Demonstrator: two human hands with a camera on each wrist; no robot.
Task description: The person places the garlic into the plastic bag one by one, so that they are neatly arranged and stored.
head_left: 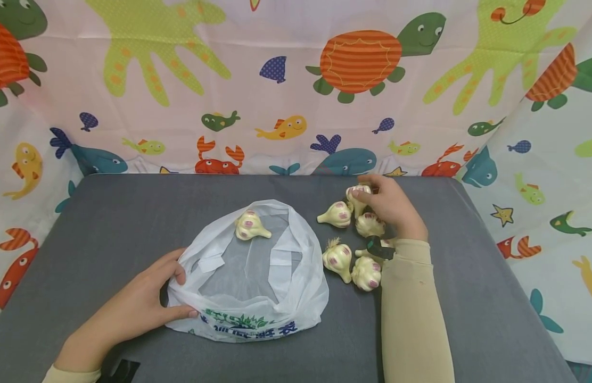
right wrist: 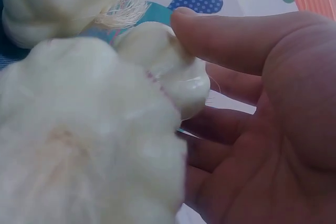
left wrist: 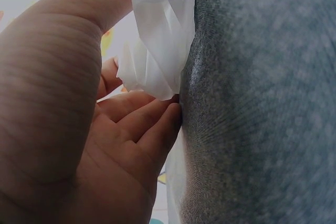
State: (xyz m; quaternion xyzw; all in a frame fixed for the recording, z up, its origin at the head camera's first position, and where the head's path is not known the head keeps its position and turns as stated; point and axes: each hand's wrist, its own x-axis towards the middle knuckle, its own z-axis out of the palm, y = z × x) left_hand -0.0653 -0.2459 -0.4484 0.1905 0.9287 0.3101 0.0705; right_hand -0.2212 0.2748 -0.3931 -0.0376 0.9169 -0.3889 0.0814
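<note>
A white plastic bag with green and blue print lies with its mouth spread wide, and one garlic bulb sits inside near the far rim. My left hand holds the bag's left side, thumb toward the front and fingers at the rim. In the left wrist view, white plastic lies between thumb and fingers. My right hand grips a garlic bulb at the far end of the group; the right wrist view shows thumb and fingers around that bulb.
Several more garlic bulbs lie between the bag and my right forearm, one partly hidden by the wrist strap. Everything stands on a grey table. A curtain printed with sea animals hangs along the back and sides.
</note>
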